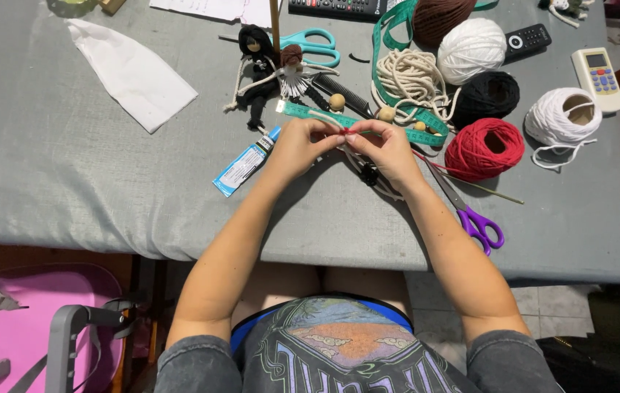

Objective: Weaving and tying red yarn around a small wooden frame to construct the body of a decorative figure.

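Person, head view. Both forearms bare, no watch or rings seen on left hand (297, 148) or right hand (386, 151). Short grey sleeves. Dark T-shirt, large multicoloured graphic print on front, blue edge at far rim. Bare knees.

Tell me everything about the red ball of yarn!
The red ball of yarn is round and tightly wound, with a dark hollow in its middle. It rests on the grey table cover, right of the right hand. A thin red strand seems to run from it toward the hands. The black yarn ball behind it sits very close, perhaps touching.
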